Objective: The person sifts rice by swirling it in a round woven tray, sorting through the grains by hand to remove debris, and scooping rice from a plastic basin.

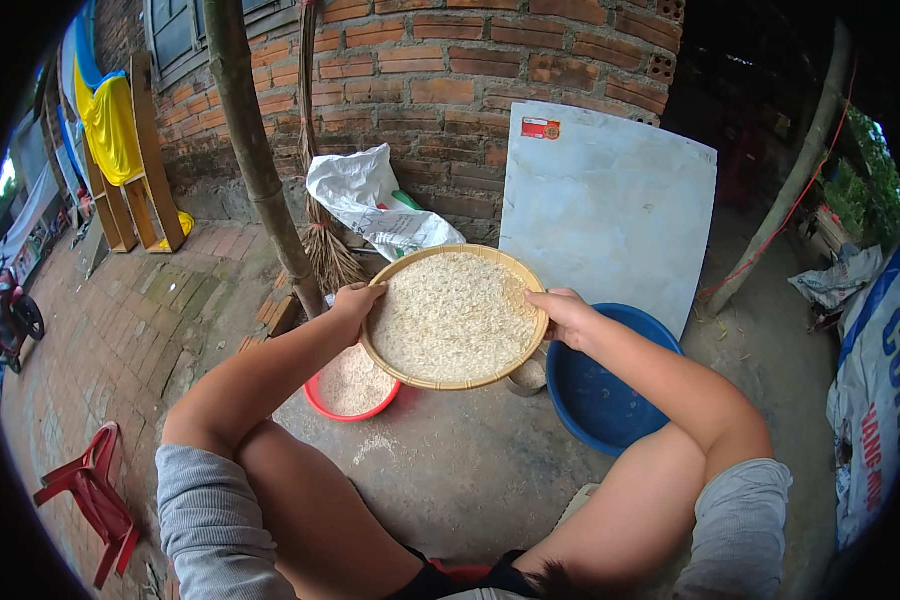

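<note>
Head view: brick wall (425, 90) filled most of the back, above a grey floor (435, 480). 1 pale board (610, 200) leaned at the wall's right part; wooden pole (255, 140) stood in front, left side. White sack (355, 185) was crumpled near the wall's foot. Blue tub (590, 400) sat on the floor, right. Round basket (450, 384) was held up off the floor, mid-frame, between 2 hands, rice (455, 310) spread over it. Red bowl (355, 416), pale grain inside, sat on the floor, partly hidden by the basket. Left hand (358, 303) pinched the basket's left rim, right hand (568, 318) its right rim, both thumbs on top; couldn't tell the finger grip underneath. Small cup (523, 391) showed between basket and tub. Tan patch (518, 297) in the rice lay near the right thumb.
</note>
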A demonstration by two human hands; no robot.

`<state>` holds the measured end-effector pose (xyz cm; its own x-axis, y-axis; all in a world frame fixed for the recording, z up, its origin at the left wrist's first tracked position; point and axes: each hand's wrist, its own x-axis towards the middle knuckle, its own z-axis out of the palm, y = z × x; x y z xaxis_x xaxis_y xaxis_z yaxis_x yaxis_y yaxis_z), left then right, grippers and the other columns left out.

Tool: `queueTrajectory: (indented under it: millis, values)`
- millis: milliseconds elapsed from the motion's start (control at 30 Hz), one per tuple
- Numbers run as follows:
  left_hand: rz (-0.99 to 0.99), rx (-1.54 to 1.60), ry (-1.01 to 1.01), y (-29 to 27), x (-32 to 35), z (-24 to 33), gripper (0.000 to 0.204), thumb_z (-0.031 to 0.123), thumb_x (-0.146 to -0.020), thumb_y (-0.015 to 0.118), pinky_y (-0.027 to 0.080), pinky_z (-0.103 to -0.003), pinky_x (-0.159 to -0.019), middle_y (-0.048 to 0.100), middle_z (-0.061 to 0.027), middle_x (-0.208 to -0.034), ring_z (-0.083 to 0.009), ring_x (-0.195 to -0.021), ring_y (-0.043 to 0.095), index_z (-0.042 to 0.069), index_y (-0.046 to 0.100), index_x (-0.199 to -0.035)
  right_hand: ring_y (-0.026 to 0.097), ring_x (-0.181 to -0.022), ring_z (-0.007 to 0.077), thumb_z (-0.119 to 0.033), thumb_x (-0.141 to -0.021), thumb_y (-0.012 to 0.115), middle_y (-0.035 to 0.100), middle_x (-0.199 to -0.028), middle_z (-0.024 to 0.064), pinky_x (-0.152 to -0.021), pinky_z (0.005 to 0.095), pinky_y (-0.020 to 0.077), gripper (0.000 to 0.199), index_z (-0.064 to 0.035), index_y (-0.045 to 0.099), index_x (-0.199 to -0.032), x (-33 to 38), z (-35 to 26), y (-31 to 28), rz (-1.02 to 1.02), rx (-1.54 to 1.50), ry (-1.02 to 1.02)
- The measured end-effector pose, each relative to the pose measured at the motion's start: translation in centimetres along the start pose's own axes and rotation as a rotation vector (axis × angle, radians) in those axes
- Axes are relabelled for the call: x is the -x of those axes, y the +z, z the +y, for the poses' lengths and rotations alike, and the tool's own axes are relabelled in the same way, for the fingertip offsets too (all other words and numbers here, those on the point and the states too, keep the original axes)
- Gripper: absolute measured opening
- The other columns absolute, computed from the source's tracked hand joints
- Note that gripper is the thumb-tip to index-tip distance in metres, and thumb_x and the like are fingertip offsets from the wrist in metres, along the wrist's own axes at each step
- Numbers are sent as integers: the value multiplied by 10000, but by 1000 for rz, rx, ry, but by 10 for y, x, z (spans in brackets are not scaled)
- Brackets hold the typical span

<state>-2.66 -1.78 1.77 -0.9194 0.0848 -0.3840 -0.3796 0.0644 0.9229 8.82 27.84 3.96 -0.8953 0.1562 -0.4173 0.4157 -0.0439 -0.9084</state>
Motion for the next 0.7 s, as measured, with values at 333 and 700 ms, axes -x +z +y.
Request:
queueTrajectory:
  millis: [333, 700]
  values:
    - [-51, -136, 43, 43, 15, -11, 259, 255, -819, 611, 403, -297, -378, 576, -72, -684, -156, -459, 519, 35, 602, -955, 629, -876, 253, -166, -871, 543, 605, -1029, 187, -740, 359, 525, 306, 70, 547, -1065, -24, 18, -51, 128, -206, 103]
    - [26, -105, 27, 27, 10, -15, 246, 258, -823, 610, 365, -306, -370, 539, -44, -634, -146, -436, 473, 28, 603, -909, 635, -831, 227, -214, -872, 552, 618, -961, 146, -712, 347, 534, 288, 34, 551, -1017, -15, 8, -36, 94, 17, 19]
